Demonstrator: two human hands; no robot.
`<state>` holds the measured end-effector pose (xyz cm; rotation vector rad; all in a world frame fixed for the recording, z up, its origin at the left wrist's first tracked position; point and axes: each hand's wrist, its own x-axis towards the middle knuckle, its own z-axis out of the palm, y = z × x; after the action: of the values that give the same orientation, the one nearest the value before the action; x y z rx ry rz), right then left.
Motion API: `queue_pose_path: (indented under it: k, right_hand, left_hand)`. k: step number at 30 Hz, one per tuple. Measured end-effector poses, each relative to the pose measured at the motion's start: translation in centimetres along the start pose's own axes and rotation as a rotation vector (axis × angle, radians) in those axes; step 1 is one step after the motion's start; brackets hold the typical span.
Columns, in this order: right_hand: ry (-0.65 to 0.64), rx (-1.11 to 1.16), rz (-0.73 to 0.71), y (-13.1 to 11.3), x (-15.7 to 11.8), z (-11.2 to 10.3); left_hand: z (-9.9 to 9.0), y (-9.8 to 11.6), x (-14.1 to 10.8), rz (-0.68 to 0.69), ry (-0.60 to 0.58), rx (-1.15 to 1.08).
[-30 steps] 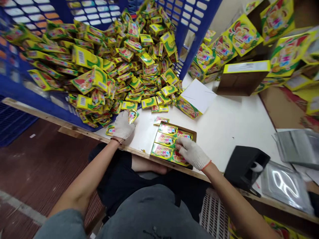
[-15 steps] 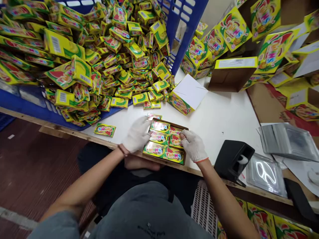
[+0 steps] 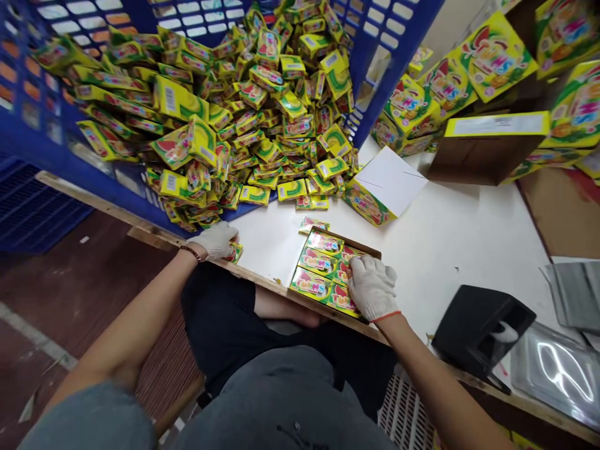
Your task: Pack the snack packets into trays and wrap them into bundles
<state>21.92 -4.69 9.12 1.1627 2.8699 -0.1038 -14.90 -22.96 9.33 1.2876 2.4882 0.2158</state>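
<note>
An open box (image 3: 379,255) lies at the table's front edge, with rows of yellow and green candy packs (image 3: 313,283) inside it. My right hand (image 3: 374,287), in a white glove, rests on the box's right side with fingers curled over the packs there. At the front edge to the left, my gloved left hand (image 3: 215,241) has its fingers closed around a single candy pack (image 3: 235,252), which is partly hidden under them. Another loose pack (image 3: 313,225) lies just behind the box.
A blue crate (image 3: 403,56) holds a big heap of small packs (image 3: 290,103). A white-topped carton (image 3: 391,181) stands behind the box. Display boxes (image 3: 499,56) pile up at the back right. A black tape dispenser (image 3: 478,331) and clear plastic trays (image 3: 557,369) are at the right.
My left hand has left the box and moved left onto the loose pack. My right hand stays at the box's right side. The view has shifted, showing more of the crate.
</note>
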Motion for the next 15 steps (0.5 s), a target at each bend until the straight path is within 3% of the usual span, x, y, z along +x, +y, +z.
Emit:
queue_pose_path:
  k: [3,7,9,12,15]
  right_hand:
    - [0.112,0.102,0.012,0.0,0.1,-1.0]
    - [0.237,0.549,-0.071,-1.3,0.8,-2.9]
    - [0.201,0.854,-0.081,-2.6,1.3,-3.8]
    - [0.125,1.226,-0.066,-4.0,2.2,-4.7]
    - [0.075,1.31,-0.037,-3.1,2.8,-5.2]
  left_hand:
    - [-1.8,1.7,-0.6,0.044,-0.242,-0.131]
    - [-3.2,6.4,-1.7,0.101,-0.317,-0.681]
    - [-3.0,10.1,-2.1,0.154,-0.286,-0.925]
    - [-1.5,16.5,-2.3,0.254,-0.125,-1.251]
    - [0.4,21.4,-2.0,0.343,-0.063,-1.41]
